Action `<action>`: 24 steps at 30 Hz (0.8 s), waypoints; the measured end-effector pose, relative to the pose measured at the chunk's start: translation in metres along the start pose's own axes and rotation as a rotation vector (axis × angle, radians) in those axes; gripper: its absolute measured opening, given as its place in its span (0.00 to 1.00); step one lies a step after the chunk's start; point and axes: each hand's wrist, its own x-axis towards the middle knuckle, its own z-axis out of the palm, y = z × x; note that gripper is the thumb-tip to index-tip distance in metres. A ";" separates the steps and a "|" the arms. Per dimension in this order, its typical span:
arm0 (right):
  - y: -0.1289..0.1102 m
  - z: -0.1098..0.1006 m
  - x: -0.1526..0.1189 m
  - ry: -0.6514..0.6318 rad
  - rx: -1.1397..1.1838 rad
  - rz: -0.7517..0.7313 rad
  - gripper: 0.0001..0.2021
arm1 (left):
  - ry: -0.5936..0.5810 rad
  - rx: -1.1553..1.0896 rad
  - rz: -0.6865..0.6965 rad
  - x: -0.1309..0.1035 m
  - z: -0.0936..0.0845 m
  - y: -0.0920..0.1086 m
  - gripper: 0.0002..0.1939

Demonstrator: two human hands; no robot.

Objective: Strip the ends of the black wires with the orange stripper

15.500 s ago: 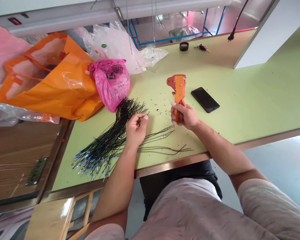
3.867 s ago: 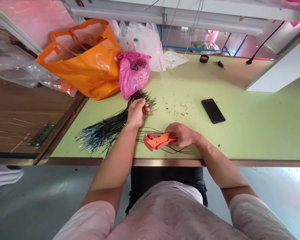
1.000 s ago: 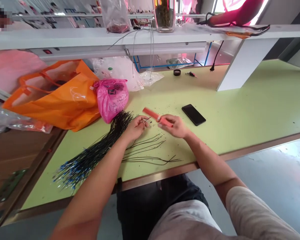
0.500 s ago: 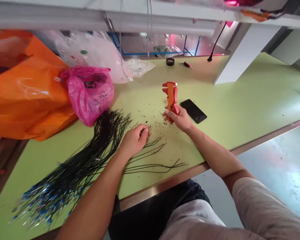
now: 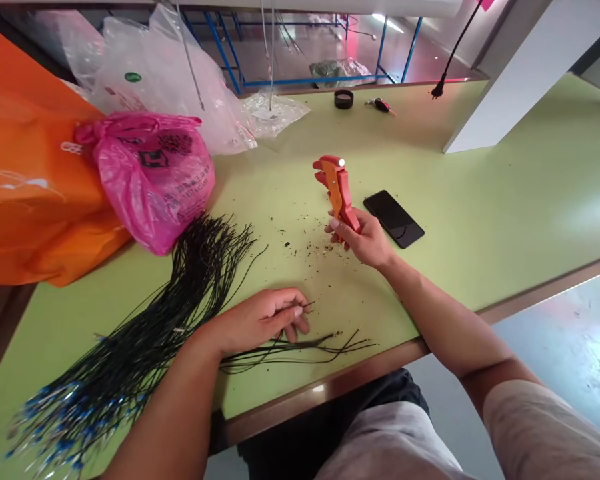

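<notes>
My right hand [image 5: 369, 241] is wrapped round the handles of a red and orange wire stripper [image 5: 337, 188], held upright with its jaws toward the upper left. Lower and to the left, my left hand [image 5: 273, 315] pinches a thin black wire [image 5: 309, 305] whose end pokes out past the fingertips. A few separate black wires [image 5: 320, 345] lie beneath and beyond that hand, near the table's front edge. Left of it spreads a thick bundle of black wires [image 5: 180, 307], with blue and silvery ends at the lower left. Small dark scraps [image 5: 316, 251] are scattered between the hands.
A black phone [image 5: 394, 219] lies right of the stripper. Pink [image 5: 155, 177], orange [image 5: 40, 180] and clear plastic bags [image 5: 150, 80] crowd the left side. At the back are a black ring [image 5: 343, 99], a small red-black tool [image 5: 381, 105] and a white upright panel [image 5: 505, 87].
My left hand has moved down toward the front edge, near the separate wires, with its fingers less curled. The stripper stays in my right hand, tilted a little more. The camera view has shifted.
</notes>
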 end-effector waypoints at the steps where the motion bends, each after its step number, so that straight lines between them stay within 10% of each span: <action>1: 0.000 0.000 0.000 -0.006 -0.006 -0.009 0.29 | -0.036 -0.010 -0.026 -0.002 0.000 0.002 0.12; 5: -0.001 0.001 -0.001 -0.019 -0.020 -0.028 0.29 | -0.041 -0.010 -0.008 -0.002 -0.001 0.002 0.12; 16: -0.014 0.017 -0.020 -0.261 -0.157 0.049 0.37 | 0.498 -0.489 0.223 0.025 -0.005 0.000 0.21; 24: 0.003 0.034 -0.036 -0.176 -0.737 -0.623 0.27 | 0.776 -0.603 0.346 0.030 0.002 -0.003 0.25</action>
